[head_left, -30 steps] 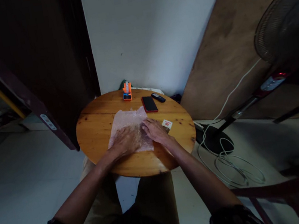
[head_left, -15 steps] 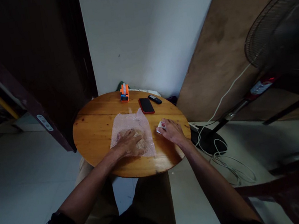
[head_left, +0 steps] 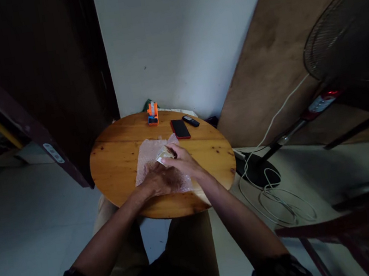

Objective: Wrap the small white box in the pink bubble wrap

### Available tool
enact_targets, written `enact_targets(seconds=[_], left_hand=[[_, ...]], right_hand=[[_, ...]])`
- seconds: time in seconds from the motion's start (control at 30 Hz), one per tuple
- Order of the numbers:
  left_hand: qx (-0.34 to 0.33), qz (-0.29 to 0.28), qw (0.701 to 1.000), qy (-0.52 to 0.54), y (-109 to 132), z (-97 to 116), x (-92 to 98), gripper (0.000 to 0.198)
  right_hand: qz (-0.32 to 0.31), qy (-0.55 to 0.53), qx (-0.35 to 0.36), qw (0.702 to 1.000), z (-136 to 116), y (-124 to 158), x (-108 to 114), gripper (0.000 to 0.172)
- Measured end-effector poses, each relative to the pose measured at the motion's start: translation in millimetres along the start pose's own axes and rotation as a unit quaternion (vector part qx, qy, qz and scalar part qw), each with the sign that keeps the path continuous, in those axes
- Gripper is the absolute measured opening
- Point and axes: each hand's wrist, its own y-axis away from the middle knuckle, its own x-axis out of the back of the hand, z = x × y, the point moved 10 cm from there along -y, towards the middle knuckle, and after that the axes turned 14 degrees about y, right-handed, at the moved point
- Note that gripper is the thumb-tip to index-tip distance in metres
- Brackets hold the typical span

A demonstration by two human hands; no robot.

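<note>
The right hand [head_left: 183, 159] grasps a small white rectangular box [head_left: 163, 155], contents hidden, beyond the left hand [head_left: 157, 181], laid flat on clear plastic bubble wrap [head_left: 146, 152].

One box [head_left: 164, 155], one bubble-wrap sheet [head_left: 145, 154], one phone [head_left: 180, 129], one remote [head_left: 190, 120], one tape dispenser [head_left: 152, 114]

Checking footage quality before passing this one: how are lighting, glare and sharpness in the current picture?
Head view: dim, the door nearly black; head view: pale sheen near the table's front edge; head view: small item in right hand too soft to read.
</note>
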Motion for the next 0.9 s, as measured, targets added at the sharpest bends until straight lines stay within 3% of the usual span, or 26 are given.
enact_targets(seconds=[0.1,0.2,0.33,0.47,0.57,0.7,0.8,0.9], left_hand=[[-0.026,0.002,1.0,0.003,5.8,-0.7,0.9,0.075],[-0.056,0.02,0.998,0.018,15.6,-7.0,12.1,0.061],[0.006,0.086,0.996,0.014,28.8,-39.0,36.8,0.054],[0.044,0.065,0.997,0.005,35.5,-55.2,30.4,0.073],[0.066,0.08,0.995,0.018,38.7,-58.4,28.4,0.081],[0.062,0.095,0.993,0.025,40.7,-55.7,30.3,0.081],[0.067,0.098,0.993,0.028,41.6,-57.4,31.2,0.081],[0.072,0.1,0.992,0.028,42.0,-58.8,31.7,0.081]], right_hand=[[0.046,0.019,-0.08,0.996,38.8,-8.8,-7.5,0.044],[0.074,0.04,-0.085,0.993,58.3,-9.1,-4.0,0.046],[0.071,0.056,-0.071,0.993,60.6,-6.9,-5.6,0.061],[0.073,0.063,-0.061,0.993,57.1,-5.5,-8.6,0.059],[0.067,0.083,-0.033,0.994,50.5,-3.5,-11.0,0.06],[0.002,0.133,0.036,0.99,38.4,-0.6,-24.2,0.064],[-0.021,0.096,0.025,0.995,44.1,0.3,-27.0,0.071],[-0.023,0.065,0.005,0.998,50.9,0.1,-26.6,0.064]])
